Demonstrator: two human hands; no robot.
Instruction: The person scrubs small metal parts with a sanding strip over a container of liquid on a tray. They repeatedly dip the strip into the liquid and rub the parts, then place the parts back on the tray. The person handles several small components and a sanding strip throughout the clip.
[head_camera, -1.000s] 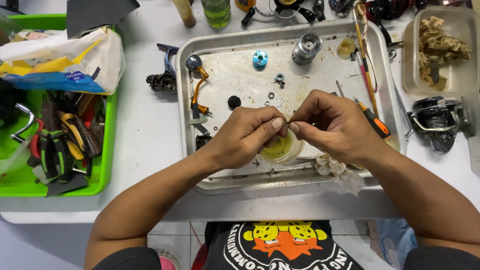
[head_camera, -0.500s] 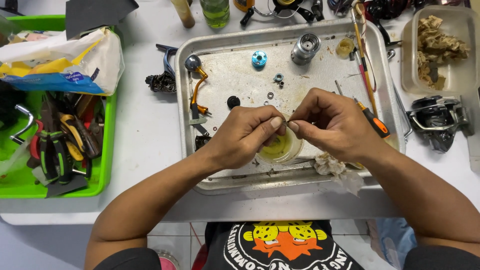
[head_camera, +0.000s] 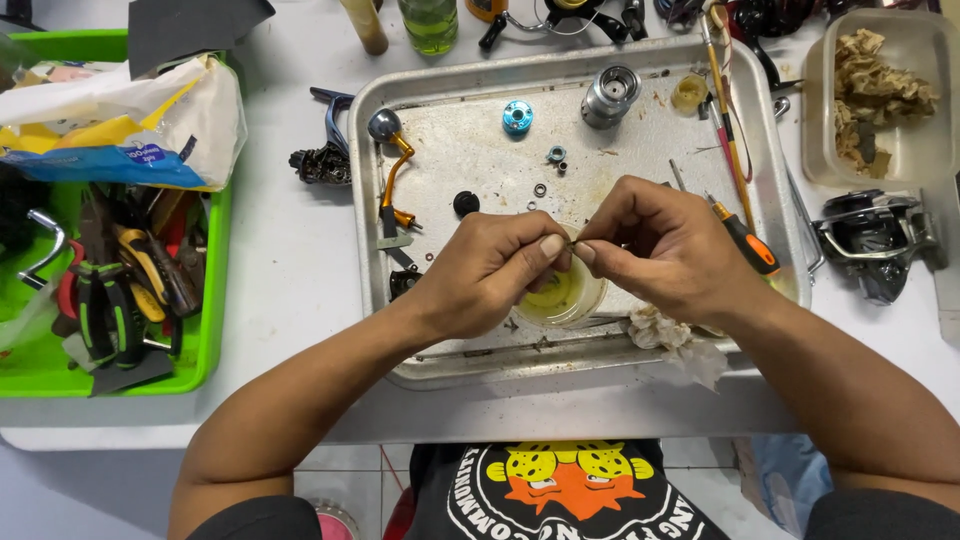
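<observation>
Over a scuffed metal tray (head_camera: 470, 160), both hands (head_camera: 575, 255) pinch a tiny part.

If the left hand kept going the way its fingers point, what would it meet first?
The left hand points right, so it would first meet the right hand: their fingertips already nearly touch around a tiny part, above a small dish.

Repair workshop bench; metal parts tray (head_camera: 780, 240) w/ reel bits; green bin (head_camera: 215, 300) of pliers etc.
</observation>
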